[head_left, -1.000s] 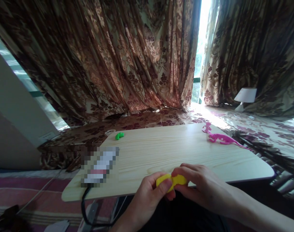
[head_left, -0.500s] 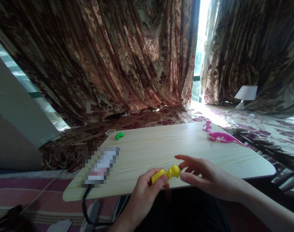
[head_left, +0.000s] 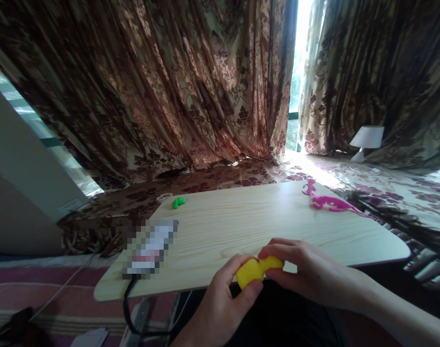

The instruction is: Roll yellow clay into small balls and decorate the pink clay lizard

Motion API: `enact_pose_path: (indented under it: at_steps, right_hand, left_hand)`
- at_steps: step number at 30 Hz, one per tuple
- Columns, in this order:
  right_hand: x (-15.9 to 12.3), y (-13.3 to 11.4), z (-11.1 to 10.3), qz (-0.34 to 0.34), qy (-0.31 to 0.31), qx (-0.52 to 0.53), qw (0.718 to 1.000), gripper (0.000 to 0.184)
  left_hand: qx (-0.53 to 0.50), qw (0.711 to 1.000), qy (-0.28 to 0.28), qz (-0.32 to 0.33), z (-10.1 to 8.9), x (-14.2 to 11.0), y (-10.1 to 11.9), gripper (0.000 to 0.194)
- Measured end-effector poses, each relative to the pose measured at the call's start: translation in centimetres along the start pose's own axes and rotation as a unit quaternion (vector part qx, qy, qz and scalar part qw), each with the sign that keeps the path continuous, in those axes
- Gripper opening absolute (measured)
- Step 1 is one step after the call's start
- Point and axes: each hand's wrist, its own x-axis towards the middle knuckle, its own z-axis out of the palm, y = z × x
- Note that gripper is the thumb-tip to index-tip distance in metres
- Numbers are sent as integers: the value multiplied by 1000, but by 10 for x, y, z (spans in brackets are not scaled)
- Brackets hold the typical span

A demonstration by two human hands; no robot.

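Note:
Both my hands hold one lump of yellow modelling clay (head_left: 249, 274) just over the table's near edge. It is fat on the left, with a pinched neck and a slimmer right end. My left hand (head_left: 229, 294) wraps round the fat end, thumb along its front. The fingers and thumb of my right hand (head_left: 302, 267) close on the slim end. A small curved green piece (head_left: 178, 202) lies at the table's far left. Toward the far right lies a pink piece with a long thin tail (head_left: 335, 203), beside a smaller pink piece (head_left: 309, 187).
The pale wooden table (head_left: 220, 226) bears a pixelated flat device (head_left: 151, 248) at left, its black cable (head_left: 126, 308) hanging over the near edge. A white lamp (head_left: 367, 137) stands at right on the patterned ledge. Floral curtains (head_left: 205, 86) hang behind.
My right hand has moved left and closed on the clay's right end; before, its fingers were spread beside it. The clay is turned and its left part now looks fatter.

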Motion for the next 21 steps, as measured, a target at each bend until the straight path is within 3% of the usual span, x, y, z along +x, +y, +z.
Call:
enact_pose_path:
  at_steps: [3, 5, 7, 9, 11, 14, 18, 21]
  right_hand:
    - [4, 9, 2, 79, -37, 57, 995, 19]
    - [8, 15, 2, 116, -54, 83, 988, 26]
    - [13, 21, -1, 116, -35, 89, 989, 33]
    - [16, 26, -4, 90, 19, 78, 993, 49]
    - [17, 28, -7, 43, 61, 65, 995, 58]
    - [19, 22, -10, -39, 66, 41, 996, 60]
    - [24, 0, -16, -98, 13, -13, 995, 50]
    - [28, -10, -17, -82, -29, -44, 995, 34]
  left_hand:
    - [151, 983, 63, 84, 5, 1, -9, 38]
    - [178, 975, 95, 95, 9, 6, -15, 38]
    - [108, 986, 108, 63, 9, 13, -21, 35]
    - [-45, 995, 87, 4, 7, 21, -24, 32]
    - [-206, 976, 49, -49, 3, 25, -24, 29]
    - [-357, 930, -7, -85, 0, 26, -21, 28]
    - [-418, 898, -65, -118, 0, 22, -15, 35]
    - [-394, 906, -67, -137, -1, 20, -12, 38]
